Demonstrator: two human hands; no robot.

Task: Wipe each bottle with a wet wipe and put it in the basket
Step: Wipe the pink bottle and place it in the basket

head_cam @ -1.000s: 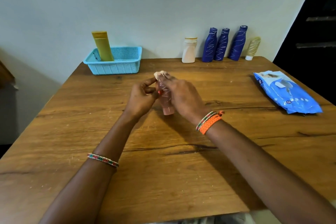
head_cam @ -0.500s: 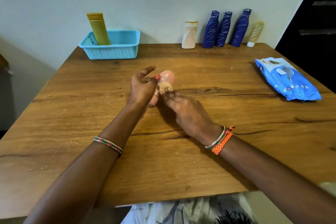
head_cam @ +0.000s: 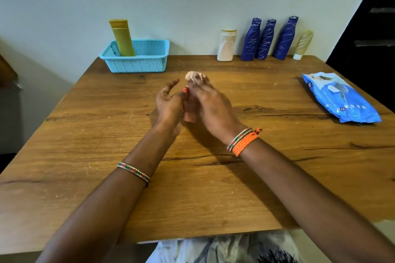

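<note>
One pink bottle (head_cam: 189,113) between both hands, table centre; left hand (head_cam: 170,105) pinches it, fingers splayed, right hand (head_cam: 210,105) rubs wipe (head_cam: 193,77) on top. Loose pinch may drop it. Basket (head_cam: 139,62) at 11 o'clock.

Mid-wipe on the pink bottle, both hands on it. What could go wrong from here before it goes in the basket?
1. The left hand seems to hold the pink bottle mainly with the thumb, its fingers spread, so it might slip while the right hand rubs with the wet wipe.
2. The yellow tube leans upright in the blue basket; dropping the bottle in could knock it over.
</note>
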